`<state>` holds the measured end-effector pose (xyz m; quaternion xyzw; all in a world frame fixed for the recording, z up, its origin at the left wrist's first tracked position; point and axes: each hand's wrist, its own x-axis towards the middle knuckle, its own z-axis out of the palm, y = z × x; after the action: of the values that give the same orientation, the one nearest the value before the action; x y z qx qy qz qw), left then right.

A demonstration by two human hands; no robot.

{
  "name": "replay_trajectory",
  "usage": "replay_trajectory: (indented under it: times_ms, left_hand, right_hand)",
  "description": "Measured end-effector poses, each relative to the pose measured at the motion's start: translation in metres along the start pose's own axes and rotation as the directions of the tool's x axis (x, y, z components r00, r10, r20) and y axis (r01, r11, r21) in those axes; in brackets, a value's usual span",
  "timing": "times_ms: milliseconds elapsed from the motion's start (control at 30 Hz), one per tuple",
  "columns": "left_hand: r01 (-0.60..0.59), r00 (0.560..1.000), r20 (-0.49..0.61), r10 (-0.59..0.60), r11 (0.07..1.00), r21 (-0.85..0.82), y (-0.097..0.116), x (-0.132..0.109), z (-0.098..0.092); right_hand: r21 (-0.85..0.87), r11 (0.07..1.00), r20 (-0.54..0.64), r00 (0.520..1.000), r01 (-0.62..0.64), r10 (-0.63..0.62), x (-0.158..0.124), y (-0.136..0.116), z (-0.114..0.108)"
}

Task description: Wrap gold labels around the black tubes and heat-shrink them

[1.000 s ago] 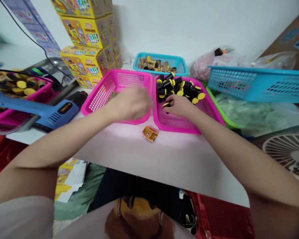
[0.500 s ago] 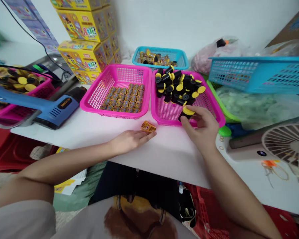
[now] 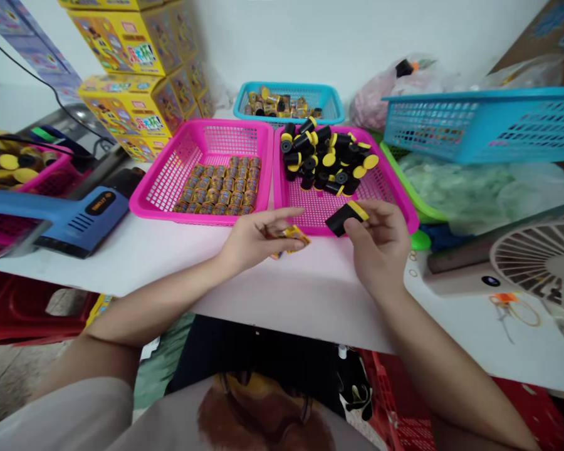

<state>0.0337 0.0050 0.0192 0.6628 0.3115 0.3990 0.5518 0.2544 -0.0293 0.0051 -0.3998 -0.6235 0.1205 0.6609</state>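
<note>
My left hand (image 3: 256,241) pinches a small yellow-orange printed packet (image 3: 292,238) above the white table (image 3: 286,294), its fingers partly covering it. My right hand (image 3: 378,247) holds a black cylinder with a yellow end (image 3: 345,218) on its side, just in front of the right pink basket (image 3: 395,194). That basket holds a loose heap of similar black-and-yellow cylinders (image 3: 322,156). The left pink basket (image 3: 188,150) holds tidy rows of small gold canisters (image 3: 216,191).
A blue heat gun (image 3: 82,216) lies left of the baskets, beside another pink basket (image 3: 42,178) of cylinders. Behind stand yellow boxes (image 3: 131,106) and a blue basket (image 3: 286,103) of canisters. A tilted blue basket (image 3: 479,125) and a small fan (image 3: 540,260) are on the right.
My left hand has moved from beside the packet to holding it up off the table. The cylinder in my right hand has turned onto its side. The view has shifted slightly.
</note>
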Motion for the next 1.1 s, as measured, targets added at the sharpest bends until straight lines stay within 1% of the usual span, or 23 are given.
replay_trajectory:
  times_ms: [33, 100, 200, 267, 300, 367, 433, 567, 633, 733, 800, 867, 1000, 1100]
  left_hand:
    - [0.006, 0.999, 0.039, -0.006, 1.0, -0.002, -0.005, -0.003, -0.001]
    - [-0.052, 0.994, 0.1, 0.045, 0.996, 0.068, -0.011, -0.01, -0.002]
    - [-0.211, 0.968, 0.189, 0.165, 0.943, 0.257, -0.013, -0.018, -0.004]
    - [-0.324, 0.936, 0.251, 0.247, 0.883, 0.339, -0.013, -0.02, -0.004]
    - [-0.36, 0.923, 0.272, 0.273, 0.861, 0.36, -0.013, -0.02, -0.004]
    - [-0.37, 0.921, 0.275, 0.277, 0.843, 0.39, -0.013, -0.019, -0.004]
    - [-0.332, 0.934, 0.265, 0.239, 0.853, 0.403, -0.013, -0.018, -0.004]
    - [-0.279, 0.941, 0.288, 0.181, 0.894, 0.351, -0.013, -0.019, -0.004]
    - [-0.262, 0.945, 0.277, 0.174, 0.91, 0.322, -0.013, -0.02, -0.004]
    - [-0.255, 0.952, 0.237, 0.192, 0.928, 0.273, -0.012, -0.019, -0.005]
    - [-0.258, 0.956, 0.2, 0.213, 0.938, 0.233, -0.013, -0.018, -0.004]
    - [-0.247, 0.965, 0.141, 0.222, 0.95, 0.191, -0.013, -0.018, -0.003]
    - [-0.201, 0.979, 0.037, 0.199, 0.975, 0.097, -0.012, -0.019, 0.002]
    - [-0.21, 0.977, -0.01, 0.211, 0.974, 0.085, -0.012, -0.021, 0.004]
  right_hand:
    - [0.012, 1.0, -0.008, 1.0, -0.022, 0.023, -0.001, -0.003, 0.001]
    - [0.049, 0.997, -0.017, 0.998, -0.061, 0.062, -0.003, -0.009, 0.004]
    - [0.115, 0.988, 0.012, 0.995, -0.104, 0.103, -0.008, -0.013, 0.006]
    - [0.156, 0.977, 0.056, 0.989, -0.143, 0.136, -0.01, -0.015, 0.005]
    - [0.178, 0.97, 0.075, 0.985, -0.167, 0.156, -0.011, -0.016, 0.004]
    - [0.216, 0.951, 0.108, 0.973, -0.223, 0.204, -0.013, -0.018, 0.003]
    - [0.255, 0.93, 0.126, 0.963, -0.264, 0.239, -0.015, -0.022, 0.002]
    - [0.303, 0.914, 0.133, 0.962, -0.268, 0.238, -0.016, -0.028, 0.005]
    - [0.29, 0.922, 0.129, 0.965, -0.258, 0.229, -0.015, -0.029, 0.006]
    - [0.249, 0.938, 0.136, 0.968, -0.242, 0.213, -0.015, -0.026, 0.007]
    - [0.213, 0.95, 0.13, 0.97, -0.228, 0.204, -0.015, -0.024, 0.007]
    - [0.191, 0.956, 0.13, 0.971, -0.225, 0.202, -0.017, -0.022, 0.007]
    - [0.231, 0.941, 0.176, 0.962, -0.246, 0.208, -0.023, -0.023, 0.013]
    - [0.233, 0.95, 0.165, 0.971, -0.209, 0.173, -0.028, -0.026, 0.018]
